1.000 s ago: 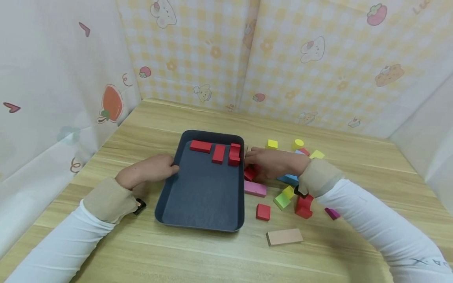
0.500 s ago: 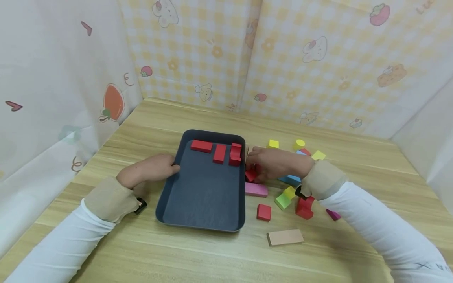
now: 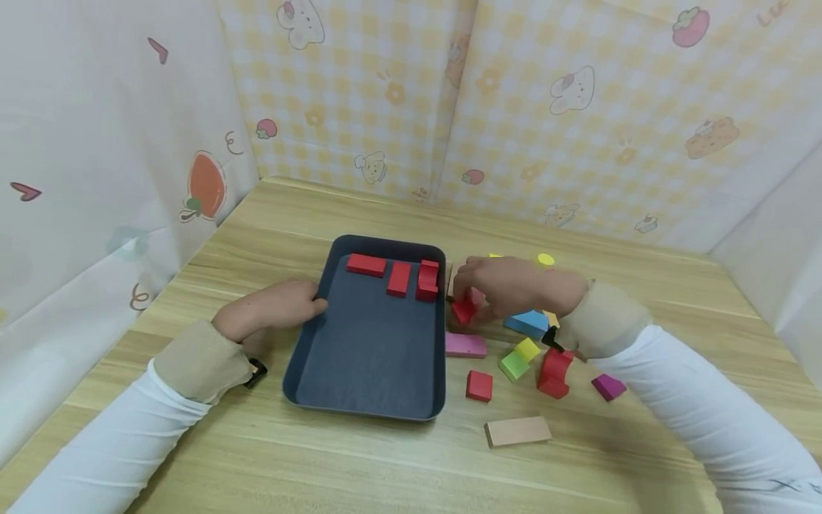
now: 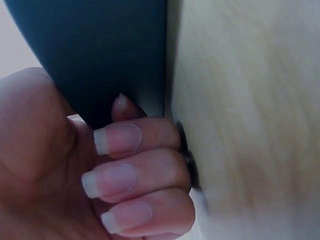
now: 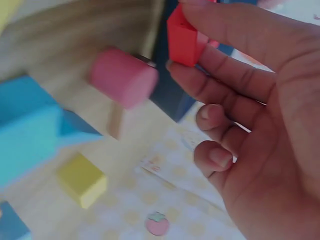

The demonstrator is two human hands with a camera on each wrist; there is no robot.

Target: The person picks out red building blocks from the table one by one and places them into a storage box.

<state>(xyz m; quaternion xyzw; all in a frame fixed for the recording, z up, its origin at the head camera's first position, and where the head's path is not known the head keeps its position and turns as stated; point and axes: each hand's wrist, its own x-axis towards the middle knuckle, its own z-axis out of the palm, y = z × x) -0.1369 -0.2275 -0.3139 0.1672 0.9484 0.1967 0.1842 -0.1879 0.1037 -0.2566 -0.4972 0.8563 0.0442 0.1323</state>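
My left hand (image 3: 272, 310) grips the left wall of a dark blue-grey tray (image 3: 369, 364); the left wrist view has its fingers (image 4: 160, 172) curled beside the tray's wall. Inside the tray, near its far end, lie a red rectangular block (image 3: 366, 265), another red block (image 3: 399, 279) and a red block with a curved notch (image 3: 427, 280). Just past the tray's right wall, my right hand (image 3: 516, 282) pinches a red block (image 5: 184, 40) between thumb and fingers. A pink cylinder (image 5: 120, 77) sits close by in the right wrist view.
Right of the tray lie a pink bar (image 3: 465, 345), a red cube (image 3: 479, 385), a notched red block (image 3: 554, 373), a green block (image 3: 513, 365), a blue block (image 3: 528, 323), a purple block (image 3: 608, 387) and a plain wooden block (image 3: 517, 431). Patterned curtains stand behind the table.
My right hand has lifted slightly and shifted right with the red block in its fingers. My left hand keeps its grip on the tray, which stays in place.
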